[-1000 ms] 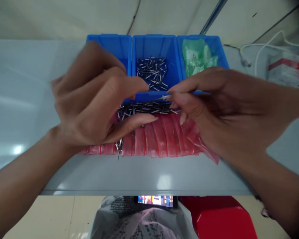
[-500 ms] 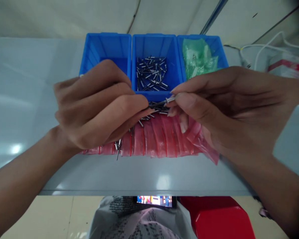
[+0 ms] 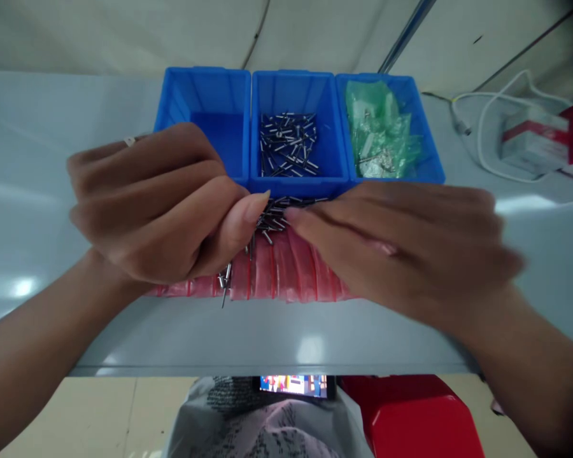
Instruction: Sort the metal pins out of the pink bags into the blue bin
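Note:
My left hand (image 3: 153, 203) is curled, its thumb tip against the loose steel rivets (image 3: 277, 213) lying on the red plastic bags (image 3: 286, 270). Whatever its fingers may hold is hidden. My right hand (image 3: 396, 248) is blurred and stretched flat over the bags, its fingertips close to the same rivets and to my left thumb. No rivet shows in it. One rivet sticks out below my left hand. More rivets lie in the middle compartment of a blue three-part bin (image 3: 296, 83), and a green plastic bag (image 3: 379, 130) fills the right compartment.
The bin's left compartment (image 3: 203, 89) shows a bare blue floor. All of this stands on a grey table (image 3: 267, 337). A white cable (image 3: 482, 133) and a printed box (image 3: 535, 143) lie beyond it at right. Below the table edge are a phone (image 3: 293, 386) and a red object (image 3: 410, 413).
My right hand has swept left and down, and the rivet pinched in it earlier no longer shows. My left hand has shifted left. The green bag is now uncovered.

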### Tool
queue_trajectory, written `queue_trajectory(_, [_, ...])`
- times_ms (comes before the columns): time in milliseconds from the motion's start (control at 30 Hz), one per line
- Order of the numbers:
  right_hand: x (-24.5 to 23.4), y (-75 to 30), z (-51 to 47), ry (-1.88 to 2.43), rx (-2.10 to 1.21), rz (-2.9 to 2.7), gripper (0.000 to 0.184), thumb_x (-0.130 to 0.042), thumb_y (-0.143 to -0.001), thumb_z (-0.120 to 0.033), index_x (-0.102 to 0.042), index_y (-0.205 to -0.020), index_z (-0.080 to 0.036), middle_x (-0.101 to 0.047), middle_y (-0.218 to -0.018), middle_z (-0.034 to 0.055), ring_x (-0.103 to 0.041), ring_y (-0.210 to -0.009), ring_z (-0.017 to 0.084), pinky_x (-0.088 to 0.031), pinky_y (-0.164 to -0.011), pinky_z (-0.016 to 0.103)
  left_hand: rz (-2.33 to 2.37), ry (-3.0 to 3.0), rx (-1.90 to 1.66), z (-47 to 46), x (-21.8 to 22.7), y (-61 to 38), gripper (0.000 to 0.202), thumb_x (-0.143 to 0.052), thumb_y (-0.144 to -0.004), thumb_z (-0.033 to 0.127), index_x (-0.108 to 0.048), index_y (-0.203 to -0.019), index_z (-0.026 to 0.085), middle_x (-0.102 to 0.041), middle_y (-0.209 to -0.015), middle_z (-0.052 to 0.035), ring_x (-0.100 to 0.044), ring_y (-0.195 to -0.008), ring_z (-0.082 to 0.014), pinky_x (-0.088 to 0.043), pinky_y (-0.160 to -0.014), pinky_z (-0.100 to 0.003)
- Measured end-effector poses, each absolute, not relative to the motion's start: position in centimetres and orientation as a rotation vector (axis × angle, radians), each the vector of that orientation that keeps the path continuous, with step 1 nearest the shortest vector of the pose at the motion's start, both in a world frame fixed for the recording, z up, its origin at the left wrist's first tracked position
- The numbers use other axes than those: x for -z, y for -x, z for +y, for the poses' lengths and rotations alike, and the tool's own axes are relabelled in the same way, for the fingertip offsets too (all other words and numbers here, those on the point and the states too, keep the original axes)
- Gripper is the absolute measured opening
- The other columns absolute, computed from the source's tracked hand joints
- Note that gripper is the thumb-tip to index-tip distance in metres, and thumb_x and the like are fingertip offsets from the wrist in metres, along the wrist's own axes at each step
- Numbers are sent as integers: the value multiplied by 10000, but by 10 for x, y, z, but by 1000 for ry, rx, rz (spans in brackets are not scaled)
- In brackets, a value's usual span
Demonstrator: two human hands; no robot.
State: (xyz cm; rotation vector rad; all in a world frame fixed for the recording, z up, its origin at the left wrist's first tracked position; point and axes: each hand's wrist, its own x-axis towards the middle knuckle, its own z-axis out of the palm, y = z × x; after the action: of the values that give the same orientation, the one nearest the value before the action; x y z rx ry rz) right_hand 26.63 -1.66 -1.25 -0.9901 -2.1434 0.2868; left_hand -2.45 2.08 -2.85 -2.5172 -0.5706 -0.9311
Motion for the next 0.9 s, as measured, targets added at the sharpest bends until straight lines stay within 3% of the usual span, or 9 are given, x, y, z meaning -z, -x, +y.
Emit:
queue_trajectory(67, [12, -267, -19, 824, 81, -2425, 194, -724, -1042, -136, -868, -975, -248, -853, -847, -18, -719, -715, 167, -458, -539, 362, -541, 2448, 967, 21, 29, 21, 136, -575, -951, 139, -608, -902, 262, -560, -733, 11, -743, -740, -206, -332, -508, -372])
queue_trajectory(167, [16, -270, -21, 718, 655, -2682, 235, -638, -1053, -42, -848, -1112, -130, -883, -1036, 68, -744, -821, 192, -500, -619, 364, -527, 2399, 997, 21, 31, 14, 133, -602, -929, 118, -592, -873, 238, -523, -743, 9, -723, -712, -202, -271, -538, -355])
queue_trajectory(367, [20, -272, -21, 749, 681, -2681, 227, -632, -1049, -47, -831, -1130, -119, -860, -1030, 86, -724, -846, 205, -501, -665, 351, -523, 2452, 940, 21, 31, 19, 133, -605, -916, 120, -594, -877, 247, -535, -731, 9, -723, -710, -205, -292, -542, -339])
queue_trajectory(533, [19, -267, -17, 789, 495, -2525, 291, -600, -1088, -89, -828, -957, -215, -837, -950, 26, -718, -805, 177, -491, -606, 353, -581, 2460, 940, 18, 25, 17, 80, -661, -922, 189, -671, -974, 249, -625, -752, 6, -740, -709, -215, -385, -516, -337])
queue_trajectory(667, [11, -265, -20, 915, 42, -2309, 203, -717, -1041, -118, -830, -1048, -286, -860, -1039, -1, -806, -932, 205, -597, -679, 367, -631, 2498, 872, 15, 22, 7, 289, -719, -1013, 329, -670, -1277, 222, -799, -1034, -30, -813, -816, -264, -595, -586, -392])
queue_trajectory(767, [5, -264, -23, 973, -370, -2069, 194, -800, -999, -133, -829, -1054, -317, -867, -1058, -39, -816, -938, 184, -683, -815, 373, -564, 2513, 891, 14, 22, 4, 263, -721, -1033, 314, -667, -1264, 200, -778, -1035, -34, -820, -818, -256, -599, -590, -370])
queue_trajectory(900, [8, -260, -22, 948, -641, -1787, 133, -873, -957, -173, -848, -1006, -294, -861, -999, -46, -796, -852, 146, -717, -775, 327, -647, 2487, 872, 12, 24, 7, 277, -758, -1002, 224, -677, -1268, 213, -760, -1002, -39, -790, -797, -246, -591, -607, -400])
